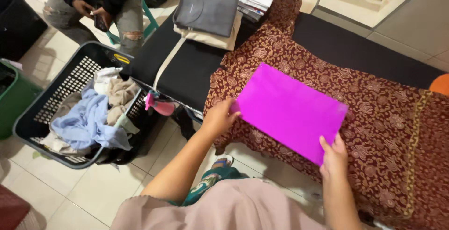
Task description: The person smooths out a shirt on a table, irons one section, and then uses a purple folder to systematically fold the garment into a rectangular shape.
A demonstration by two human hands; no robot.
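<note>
My left hand [218, 117] grips the left edge of the magenta board [289, 111], and my right hand [334, 156] is clamped on its lower right corner, thumb on top. The board lies flat on the brown patterned cloth [374, 94] spread over the black desk [196, 66]. A dark laundry basket [56, 85] of clothes stands on the floor to the left, well apart.

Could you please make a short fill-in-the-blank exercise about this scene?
1. Both hands hold a flat ____ board.
2. The board lies on a patterned ____ cloth.
3. The left hand grips the board's ____ edge.
4. The basket of clothes stands on the ____.

Missing words: magenta; brown; left; floor
</note>
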